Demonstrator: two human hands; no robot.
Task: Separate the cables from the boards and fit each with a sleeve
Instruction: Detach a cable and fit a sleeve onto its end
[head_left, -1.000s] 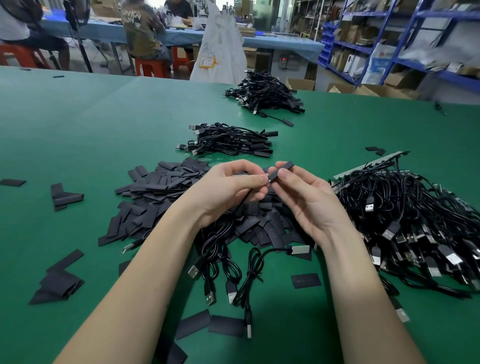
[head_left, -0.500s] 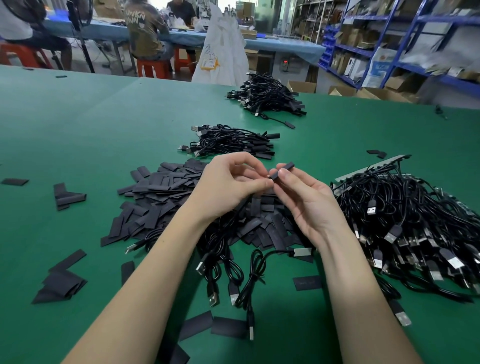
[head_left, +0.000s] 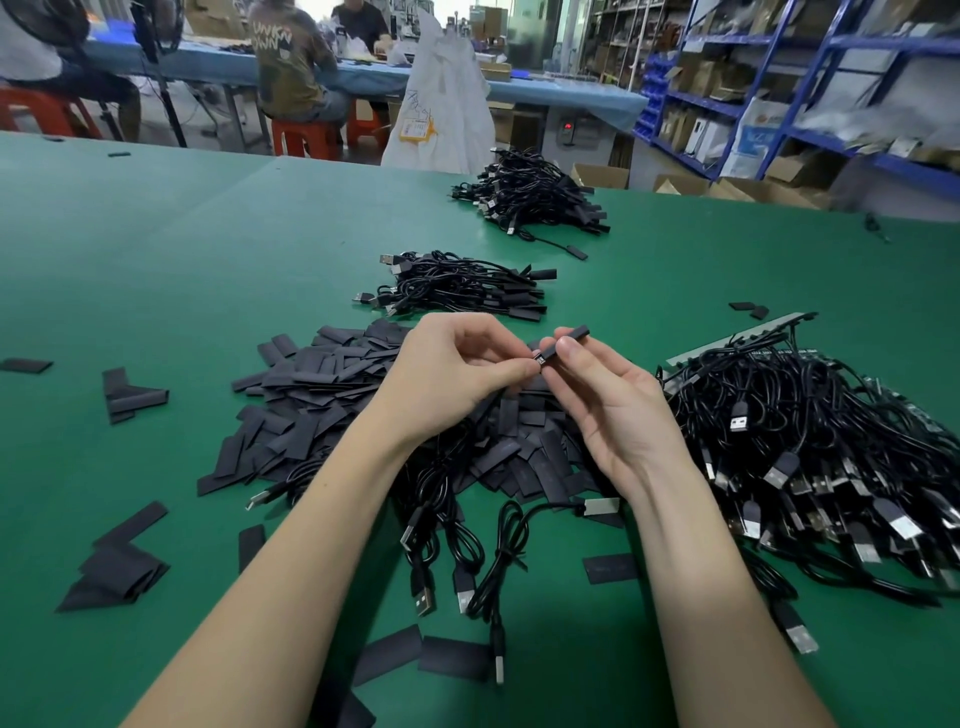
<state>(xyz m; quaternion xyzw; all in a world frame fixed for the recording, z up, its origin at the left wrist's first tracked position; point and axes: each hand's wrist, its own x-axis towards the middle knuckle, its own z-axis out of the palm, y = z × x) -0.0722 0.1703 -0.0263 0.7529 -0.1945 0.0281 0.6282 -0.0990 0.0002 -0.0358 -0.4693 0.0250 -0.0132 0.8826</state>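
Sleeving at the green counter (head_left: 156, 270): left hand (head_left: 457, 379) pinches a cable tip (head_left: 540, 358), right hand (head_left: 613, 410) pinches a black sleeve (head_left: 574, 332), both held above the loose-sleeve pile (head_left: 322, 395). Sleeve looks light, soft, crushable, so prob. best held by its sides; cable limp, so grip near connector.

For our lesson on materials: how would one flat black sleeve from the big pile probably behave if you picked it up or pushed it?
A sleeve looks thin and flat, so probably very light and bendy. Lying flat on the green table, it should slide, not roll. The pile would likely scatter if pushed.
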